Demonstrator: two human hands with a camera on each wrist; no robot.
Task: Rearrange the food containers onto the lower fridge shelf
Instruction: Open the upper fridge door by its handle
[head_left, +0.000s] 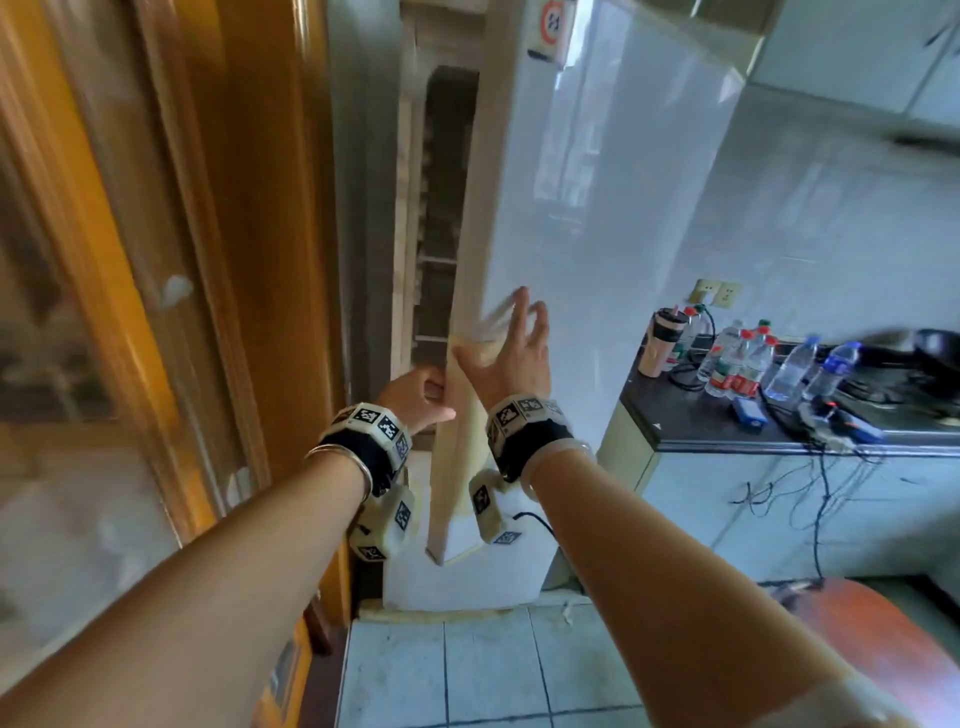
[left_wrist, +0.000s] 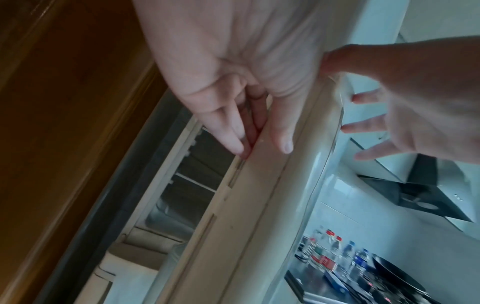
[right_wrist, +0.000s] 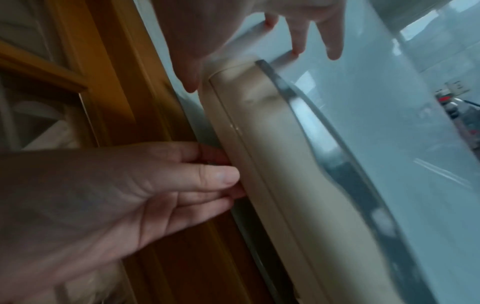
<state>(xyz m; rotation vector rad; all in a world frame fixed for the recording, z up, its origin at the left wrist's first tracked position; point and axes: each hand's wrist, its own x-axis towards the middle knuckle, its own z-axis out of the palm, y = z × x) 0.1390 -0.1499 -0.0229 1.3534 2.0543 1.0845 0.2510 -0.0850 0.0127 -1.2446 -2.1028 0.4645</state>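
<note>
The white fridge door (head_left: 597, 234) stands slightly ajar, and a narrow gap shows dim inner shelves (head_left: 441, 249). I cannot make out any food containers inside. My left hand (head_left: 421, 395) pinches the door's beige edge strip (head_left: 467, 441), with the fingers tucked into the gap and the thumb on the outside. The left wrist view shows this grip (left_wrist: 262, 148), and so does the right wrist view (right_wrist: 221, 179). My right hand (head_left: 514, 348) is open with spread fingers at the top of the beige strip, against the door front. It also shows in the wrist views (left_wrist: 415, 115) (right_wrist: 298, 30).
A wooden door frame (head_left: 208, 260) stands close on the left of the fridge. To the right, a dark counter (head_left: 701, 415) carries several water bottles (head_left: 753, 364), a pan (head_left: 935, 343) and cables. A reddish-brown surface (head_left: 883, 649) sits low at the right, above the tiled floor (head_left: 467, 675).
</note>
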